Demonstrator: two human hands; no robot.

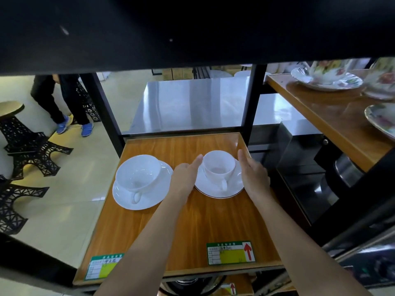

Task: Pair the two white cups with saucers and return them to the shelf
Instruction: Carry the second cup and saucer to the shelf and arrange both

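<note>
Shelf: a glossy orange-brown wooden shelf board (192, 227) in a black metal frame, with a dark shelf close overhead.
Left pair: a wide white ceramic cup (137, 174) sits upright on a plain white round saucer (126, 199), handle turned toward the person, near the board's left edge.
Right pair: a smaller white ceramic cup (218, 167) stands upright on a white saucer with a thin dark rim line (211, 190), handle toward the person, close to the board's right edge and the black upright post (252, 103).
Left hand: the left hand (184, 180) lies between the two saucers, fingers loosely spread and reaching past the smaller cup's left side, gripping nothing; whether it touches the saucer I cannot tell.
Right hand: the right hand (253, 175) is open on the saucer's right side, fingers extended, over the saucer rim and near the board's right edge.
Free room: the front half of the board is bare wood up to two green and yellow price labels (230, 253) at the front lip; a strip of board lies clear behind the cups.
Surroundings: a neighbouring wooden shelf with floral dishes (327, 77) at right.
</note>
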